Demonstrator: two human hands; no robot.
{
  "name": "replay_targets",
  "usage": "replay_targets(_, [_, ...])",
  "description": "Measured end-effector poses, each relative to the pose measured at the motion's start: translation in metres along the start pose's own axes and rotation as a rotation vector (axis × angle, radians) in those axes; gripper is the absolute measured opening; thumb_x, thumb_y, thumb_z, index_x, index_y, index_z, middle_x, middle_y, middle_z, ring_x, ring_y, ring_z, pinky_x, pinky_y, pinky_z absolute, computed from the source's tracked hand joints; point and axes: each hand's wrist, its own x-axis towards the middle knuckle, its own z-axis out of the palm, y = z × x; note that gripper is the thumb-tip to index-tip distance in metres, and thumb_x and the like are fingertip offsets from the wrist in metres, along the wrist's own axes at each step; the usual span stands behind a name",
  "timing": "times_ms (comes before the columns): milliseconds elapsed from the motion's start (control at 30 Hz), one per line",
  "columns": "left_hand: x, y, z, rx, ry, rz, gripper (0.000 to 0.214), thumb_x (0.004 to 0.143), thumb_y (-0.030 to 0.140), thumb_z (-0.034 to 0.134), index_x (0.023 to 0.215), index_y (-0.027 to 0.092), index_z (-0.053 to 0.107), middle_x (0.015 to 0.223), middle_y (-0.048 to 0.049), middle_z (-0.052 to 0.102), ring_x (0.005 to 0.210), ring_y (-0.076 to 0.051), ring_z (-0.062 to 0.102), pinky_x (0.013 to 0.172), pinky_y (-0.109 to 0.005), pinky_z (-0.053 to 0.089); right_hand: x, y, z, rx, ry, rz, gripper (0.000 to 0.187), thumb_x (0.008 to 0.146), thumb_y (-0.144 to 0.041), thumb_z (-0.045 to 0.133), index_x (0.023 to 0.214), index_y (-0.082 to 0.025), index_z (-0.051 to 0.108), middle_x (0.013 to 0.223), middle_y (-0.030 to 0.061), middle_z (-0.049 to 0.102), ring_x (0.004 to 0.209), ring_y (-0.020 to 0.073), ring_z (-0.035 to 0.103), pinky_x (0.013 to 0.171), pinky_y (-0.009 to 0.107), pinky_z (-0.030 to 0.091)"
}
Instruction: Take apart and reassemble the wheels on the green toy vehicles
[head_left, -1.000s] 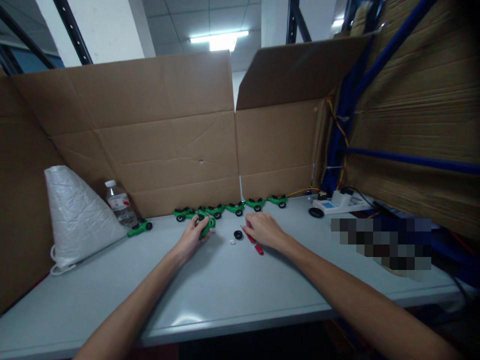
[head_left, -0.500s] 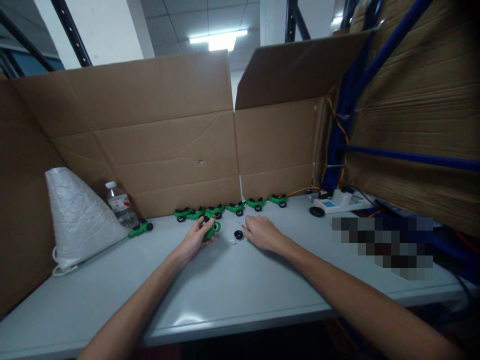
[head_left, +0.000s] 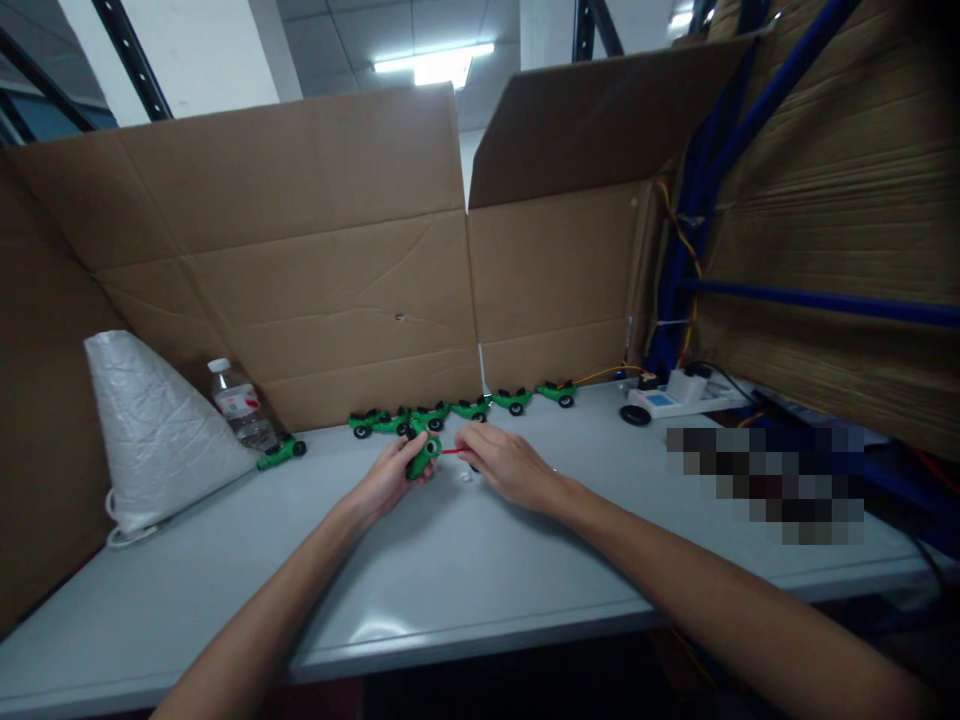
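Note:
My left hand is closed around a green toy vehicle, held just above the table, its round end facing right. Between the fingertips of my right hand is a thin red rod. The rod points left, and its tip meets the round end of the toy or stops very close to it; I cannot tell whether it is inside. Below my right fingers a black wheel is mostly hidden. Beside it on the table lie tiny white pieces.
Several green toy vehicles stand in a row along the cardboard wall. To the left are another green toy, a water bottle and a white bag. A power strip and black ring are at right.
My right hand has moved left from beside the black wheel, bringing the red rod to the toy's round end and covering most of the wheel. My left hand keeps its hold on the toy.

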Motion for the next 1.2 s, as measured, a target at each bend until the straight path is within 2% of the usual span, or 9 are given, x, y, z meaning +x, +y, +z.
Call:
replay_targets(167, [0.004, -0.007, -0.006, 0.103, -0.006, 0.004, 0.052, 0.083, 0.055, 0.081, 0.112, 0.014, 0.069, 0.087, -0.0038, 0.065, 0.069, -0.012, 0.057, 0.060, -0.024, 0.040, 0.000, -0.003, -0.001, -0.158, -0.033, -0.075, 0.024, 0.103, -0.010, 0.051, 0.120, -0.023, 0.063, 0.107, 0.0075, 0.064, 0.097, 0.0227, 0.057, 0.084, 0.033, 0.042])
replay_targets(300, [0.007, -0.011, -0.011, 0.160, 0.040, 0.004, 0.053, 0.083, 0.054, 0.082, 0.119, 0.018, 0.069, 0.102, -0.0061, 0.068, 0.080, -0.014, 0.061, 0.068, -0.024, 0.045, 0.000, -0.010, 0.000, -0.211, -0.018, -0.061, 0.022, 0.102, -0.013, 0.054, 0.119, -0.022, 0.066, 0.104, 0.0089, 0.065, 0.096, 0.0247, 0.056, 0.084, 0.036, 0.041])
replay_targets(467, [0.003, -0.011, -0.007, 0.232, 0.023, 0.022, 0.049, 0.085, 0.053, 0.079, 0.120, 0.021, 0.068, 0.100, -0.0053, 0.068, 0.079, -0.015, 0.059, 0.069, -0.025, 0.045, 0.001, -0.012, 0.001, -0.170, -0.025, -0.085, 0.018, 0.104, -0.020, 0.052, 0.115, -0.021, 0.066, 0.102, 0.0090, 0.067, 0.096, 0.0253, 0.056, 0.086, 0.038, 0.042])
replay_targets(567, [-0.001, -0.009, -0.003, 0.362, -0.021, 0.041, 0.042, 0.089, 0.058, 0.073, 0.098, 0.017, 0.069, 0.080, -0.0025, 0.063, 0.065, -0.013, 0.050, 0.060, -0.025, 0.038, 0.001, -0.011, 0.002, -0.145, -0.030, -0.110, 0.021, 0.108, -0.033, 0.050, 0.115, -0.021, 0.066, 0.101, 0.0083, 0.069, 0.094, 0.0248, 0.056, 0.084, 0.038, 0.043])
replay_targets(667, [-0.004, -0.006, 0.001, 0.556, -0.073, 0.066, 0.051, 0.092, 0.064, 0.064, 0.073, 0.017, 0.060, 0.062, 0.0006, 0.051, 0.057, -0.012, 0.040, 0.054, -0.027, 0.029, 0.000, -0.011, 0.005, -0.158, -0.036, -0.123, 0.029, 0.108, -0.045, 0.052, 0.108, -0.020, 0.067, 0.097, 0.0075, 0.070, 0.091, 0.0242, 0.056, 0.081, 0.037, 0.042])
replay_targets(800, [-0.007, -0.003, 0.005, 0.686, -0.108, 0.108, 0.051, 0.090, 0.064, 0.067, 0.069, 0.019, 0.056, 0.059, 0.0024, 0.047, 0.056, -0.013, 0.038, 0.054, -0.027, 0.028, -0.001, -0.012, 0.009, -0.157, -0.041, -0.124, 0.033, 0.107, -0.048, 0.054, 0.095, -0.020, 0.069, 0.090, 0.0055, 0.070, 0.088, 0.0227, 0.055, 0.078, 0.036, 0.039])
replay_targets(933, [-0.006, -0.004, 0.006, 0.723, -0.120, 0.089, 0.051, 0.089, 0.065, 0.066, 0.072, 0.019, 0.055, 0.060, 0.0027, 0.049, 0.055, -0.013, 0.040, 0.053, -0.027, 0.030, 0.001, -0.010, 0.010, -0.155, -0.063, -0.163, 0.031, 0.105, -0.048, 0.058, 0.094, -0.021, 0.071, 0.088, 0.0047, 0.069, 0.090, 0.0224, 0.054, 0.079, 0.035, 0.038])
replay_targets(1067, [0.000, -0.009, 0.002, 0.795, -0.057, 0.225, 0.046, 0.094, 0.062, 0.062, 0.079, 0.019, 0.059, 0.065, 0.0016, 0.053, 0.060, -0.015, 0.045, 0.058, -0.027, 0.034, 0.001, -0.001, 0.003, -0.196, -0.106, -0.169, 0.039, 0.103, -0.054, 0.058, 0.088, -0.021, 0.071, 0.085, 0.0056, 0.068, 0.088, 0.0230, 0.055, 0.079, 0.035, 0.038])
replay_targets(1200, [0.004, -0.011, -0.008, 0.948, 0.092, 0.351, 0.042, 0.094, 0.060, 0.063, 0.084, 0.020, 0.060, 0.070, 0.0012, 0.055, 0.066, -0.017, 0.048, 0.063, -0.029, 0.036, -0.002, 0.012, -0.007, -0.253, -0.198, -0.058, 0.042, 0.103, -0.054, 0.058, 0.085, -0.019, 0.074, 0.084, 0.0080, 0.071, 0.089, 0.0240, 0.059, 0.082, 0.035, 0.040])
